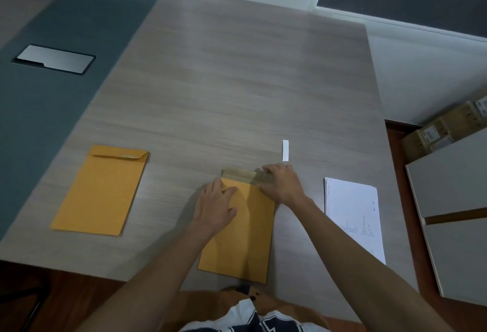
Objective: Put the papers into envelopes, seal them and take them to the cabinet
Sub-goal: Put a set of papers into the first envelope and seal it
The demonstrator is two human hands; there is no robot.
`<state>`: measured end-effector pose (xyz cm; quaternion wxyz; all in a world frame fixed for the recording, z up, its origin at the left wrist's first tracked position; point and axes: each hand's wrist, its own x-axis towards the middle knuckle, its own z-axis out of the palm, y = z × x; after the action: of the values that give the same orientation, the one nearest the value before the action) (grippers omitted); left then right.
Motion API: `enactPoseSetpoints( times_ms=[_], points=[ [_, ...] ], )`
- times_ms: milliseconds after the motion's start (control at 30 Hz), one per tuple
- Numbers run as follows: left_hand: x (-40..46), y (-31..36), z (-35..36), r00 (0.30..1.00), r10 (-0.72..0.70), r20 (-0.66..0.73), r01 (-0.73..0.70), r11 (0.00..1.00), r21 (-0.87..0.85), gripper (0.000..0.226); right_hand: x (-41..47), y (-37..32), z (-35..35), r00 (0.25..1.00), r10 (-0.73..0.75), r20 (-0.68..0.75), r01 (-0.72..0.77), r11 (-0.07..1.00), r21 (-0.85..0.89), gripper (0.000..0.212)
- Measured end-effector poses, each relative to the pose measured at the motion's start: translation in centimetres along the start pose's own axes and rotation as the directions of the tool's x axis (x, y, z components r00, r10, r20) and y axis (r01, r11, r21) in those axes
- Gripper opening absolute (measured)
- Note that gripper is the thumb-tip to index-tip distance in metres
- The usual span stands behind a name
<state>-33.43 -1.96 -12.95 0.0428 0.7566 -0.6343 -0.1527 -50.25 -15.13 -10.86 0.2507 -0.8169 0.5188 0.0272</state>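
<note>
A yellow-brown envelope (245, 236) lies near the table's front edge, its flap (241, 175) pointing away from me. My left hand (214, 207) rests flat on the envelope's upper left part. My right hand (283, 184) has its fingers on the right end of the flap, which looks blurred. A second envelope (101, 190) lies flat to the left with its flap folded down. A stack of white printed papers (353, 215) lies to the right of my right arm. A small white strip (285, 150) lies just beyond my right hand.
The wood-grain table (237, 81) has a blue-grey band on its left with a metal cable hatch (55, 59). To the right stand white cabinet panels (453, 215) and cardboard boxes (445, 126) on the floor. A white wall runs behind the table.
</note>
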Motion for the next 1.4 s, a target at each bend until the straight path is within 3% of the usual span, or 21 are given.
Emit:
enactPoseSetpoints(
  times_ms=[167,267,400,500,633,733,833,1400],
  points=[
    [1.5,-0.6,-1.2,0.993,-0.114,-0.033,0.113,0.992,-0.053,0.087,-1.8,-0.1,1.4,0.991,-0.081,-0.106,0.079,0.997,-0.021,0.051],
    [1.5,-0.9,-1.1,0.998,0.003,-0.058,-0.002,1.0,0.026,0.106,-3.3,-0.5,2.5,0.968,-0.176,-0.176,0.164,0.983,-0.083,0.041],
    [1.1,-1.4,-0.6,0.983,0.174,-0.053,-0.169,0.982,0.088,0.082,-5.3,-0.7,4.1,0.958,-0.242,-0.152,0.222,0.965,-0.139,0.04],
    [0.7,-2.2,-0.1,0.973,0.228,-0.044,-0.221,0.966,0.133,0.059,-6.2,-0.8,5.2,0.952,-0.248,-0.179,0.213,0.958,-0.192,0.039],
    [0.2,-3.1,0.5,0.958,0.283,-0.043,-0.273,0.949,0.158,0.046,-6.3,-2.0,6.2,0.943,-0.239,-0.23,0.197,0.962,-0.19,0.049],
    [-0.2,-3.7,0.1,0.962,0.271,0.016,-0.27,0.949,0.166,0.061,-6.1,-3.5,6.9,0.961,-0.254,-0.111,0.221,0.944,-0.243,0.056],
    [-0.6,-3.9,0.1,0.959,0.273,0.081,-0.284,0.93,0.231,0.067,-6.3,-4.2,8.3,0.985,-0.174,0.007,0.169,0.949,-0.266,0.06],
    [-0.8,-3.9,0.6,0.958,0.223,0.18,-0.271,0.908,0.32,0.08,-8.6,1.2,6.4,0.998,-0.036,-0.057,0.014,0.936,-0.352,0.054]
  ],
)
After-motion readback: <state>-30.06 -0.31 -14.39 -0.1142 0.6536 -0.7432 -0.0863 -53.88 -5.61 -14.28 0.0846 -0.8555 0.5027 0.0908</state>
